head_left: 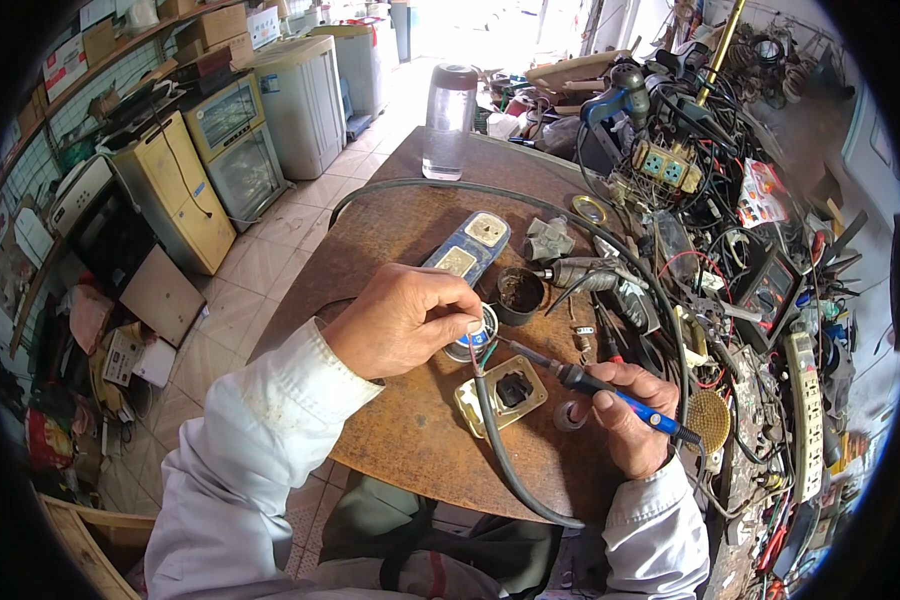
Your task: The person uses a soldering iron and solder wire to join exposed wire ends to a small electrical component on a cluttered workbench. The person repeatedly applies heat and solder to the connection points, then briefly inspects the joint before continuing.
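My left hand is closed in a pinch on a thin wire at the stripped end of a thick black cable. Just below its fingertips is a small round tin with a blue label. My right hand grips a blue-handled soldering iron, its metal tip pointing left, close to the wires. Between the hands lies a cream plastic housing with a dark insert. The cable curves over the housing's left edge towards the table's near side. Exactly where the tip touches is too small to tell.
Behind my left hand lie a blue socket block and a dark round pot. A clear bottle stands at the table's far end. Tools, wires and a power strip crowd the right side. Appliances line the left wall.
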`<act>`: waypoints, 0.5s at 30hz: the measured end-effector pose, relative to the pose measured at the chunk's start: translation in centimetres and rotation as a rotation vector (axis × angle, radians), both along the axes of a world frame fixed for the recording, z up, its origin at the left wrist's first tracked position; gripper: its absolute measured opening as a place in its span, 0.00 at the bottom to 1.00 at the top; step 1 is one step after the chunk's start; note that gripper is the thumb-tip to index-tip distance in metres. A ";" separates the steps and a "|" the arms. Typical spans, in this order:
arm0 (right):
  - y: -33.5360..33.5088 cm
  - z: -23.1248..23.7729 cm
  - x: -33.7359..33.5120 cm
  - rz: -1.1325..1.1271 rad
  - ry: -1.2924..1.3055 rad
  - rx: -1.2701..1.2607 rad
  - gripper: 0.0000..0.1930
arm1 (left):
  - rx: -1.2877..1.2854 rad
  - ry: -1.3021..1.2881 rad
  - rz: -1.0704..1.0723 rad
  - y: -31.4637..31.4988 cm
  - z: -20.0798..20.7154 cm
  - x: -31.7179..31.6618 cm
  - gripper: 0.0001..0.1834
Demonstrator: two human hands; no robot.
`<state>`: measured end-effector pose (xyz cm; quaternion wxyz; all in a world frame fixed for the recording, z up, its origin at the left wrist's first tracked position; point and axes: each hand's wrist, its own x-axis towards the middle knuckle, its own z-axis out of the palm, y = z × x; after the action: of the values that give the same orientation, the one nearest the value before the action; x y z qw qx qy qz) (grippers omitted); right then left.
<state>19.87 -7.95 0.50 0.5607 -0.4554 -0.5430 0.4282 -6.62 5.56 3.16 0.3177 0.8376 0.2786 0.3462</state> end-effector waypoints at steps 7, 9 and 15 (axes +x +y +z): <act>0.0 -0.1 0.2 0.004 -0.004 0.005 0.18 | 0.003 0.006 -0.006 0.1 -0.2 0.1 0.04; 0.0 -0.2 0.1 0.002 0.001 0.007 0.18 | 0.004 0.000 -0.007 0.2 -0.2 0.0 0.04; 0.0 -0.2 0.1 -0.008 -0.006 0.007 0.17 | 0.020 -0.008 -0.013 0.3 -0.2 0.1 0.04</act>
<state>19.94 -7.92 0.30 0.5621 -0.4569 -0.5445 0.4228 -6.52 5.82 2.94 0.3126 0.8411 0.2684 0.3505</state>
